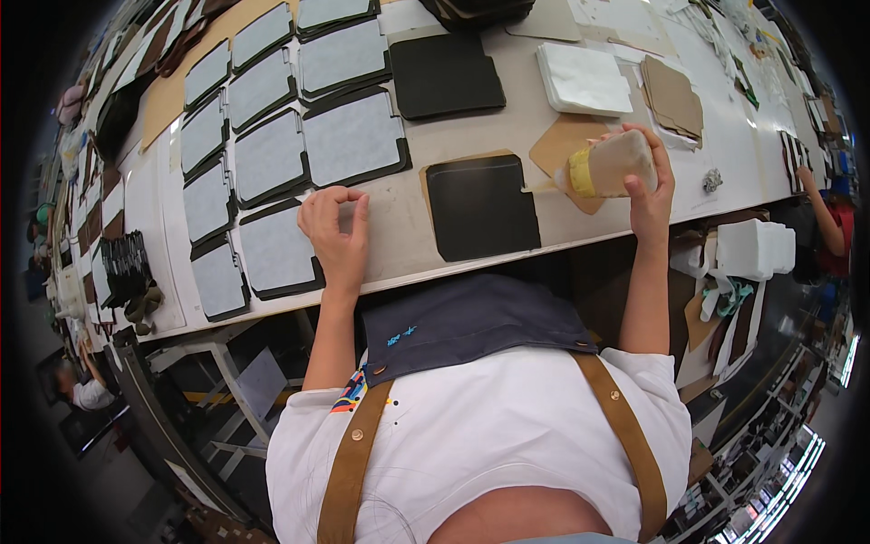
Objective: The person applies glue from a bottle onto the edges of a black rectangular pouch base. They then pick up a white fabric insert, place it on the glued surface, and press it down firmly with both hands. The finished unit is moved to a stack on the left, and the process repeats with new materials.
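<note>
My right hand (651,186) is wrapped round a squeeze bottle (625,163). The bottle is cloudy and translucent with a yellow band, tipped on its side, its thin nozzle pointing left. That nozzle reaches the right edge of a flat black panel (482,210), which lies near the table's front edge on a tan sheet. To the left, my left hand (335,222) has its fingers curled and its thumb close to the forefinger; nothing shows in them. It is over the right edge of a grey-faced panel (276,254) with a black border.
Several similar grey-and-black panels (353,136) lie in rows on the left of the table (394,245). Behind stand a black panel stack (446,74), a white stack (583,80) and brown pieces (672,98). A crumpled ball (712,180) lies at right. Another person's arm (820,213) shows far right.
</note>
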Tool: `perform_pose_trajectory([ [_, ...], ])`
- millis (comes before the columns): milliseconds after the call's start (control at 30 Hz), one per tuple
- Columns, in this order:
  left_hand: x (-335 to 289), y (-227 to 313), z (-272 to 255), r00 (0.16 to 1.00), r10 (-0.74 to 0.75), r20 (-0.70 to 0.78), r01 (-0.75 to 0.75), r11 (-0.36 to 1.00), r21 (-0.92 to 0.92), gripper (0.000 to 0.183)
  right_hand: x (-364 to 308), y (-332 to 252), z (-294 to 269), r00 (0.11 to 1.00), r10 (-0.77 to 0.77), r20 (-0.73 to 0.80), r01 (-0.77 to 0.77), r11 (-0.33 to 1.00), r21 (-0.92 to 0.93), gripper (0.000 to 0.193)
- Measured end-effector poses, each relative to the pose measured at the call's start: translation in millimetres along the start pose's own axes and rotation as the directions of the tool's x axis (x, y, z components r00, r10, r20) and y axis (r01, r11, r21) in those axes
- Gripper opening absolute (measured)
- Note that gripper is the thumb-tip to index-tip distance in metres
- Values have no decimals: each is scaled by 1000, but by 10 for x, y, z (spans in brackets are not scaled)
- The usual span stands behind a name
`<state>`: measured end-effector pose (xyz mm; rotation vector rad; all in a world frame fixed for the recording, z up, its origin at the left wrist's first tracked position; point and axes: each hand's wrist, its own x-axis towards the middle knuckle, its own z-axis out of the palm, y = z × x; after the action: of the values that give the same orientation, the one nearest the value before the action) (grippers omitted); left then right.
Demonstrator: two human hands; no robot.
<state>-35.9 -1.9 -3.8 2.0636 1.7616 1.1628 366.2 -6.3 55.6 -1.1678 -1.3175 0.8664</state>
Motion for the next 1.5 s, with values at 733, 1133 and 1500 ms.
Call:
perform_pose_trajectory([
  [733, 5, 2, 8, 1000, 0, 13, 0, 1000, 0, 11, -207, -39, -156, 999, 36, 32, -38, 997, 70, 79],
  [1133, -3, -48, 24, 1000, 17, 20, -17, 1000, 12, 11, -244, -56, -74, 997, 61, 46, -66, 991, 113, 80],
  [1500, -3, -36, 22, 999, 36, 11, -36, 999, 15, 10, -326, -94, -73, 994, 88, 71, -97, 984, 147, 82],
])
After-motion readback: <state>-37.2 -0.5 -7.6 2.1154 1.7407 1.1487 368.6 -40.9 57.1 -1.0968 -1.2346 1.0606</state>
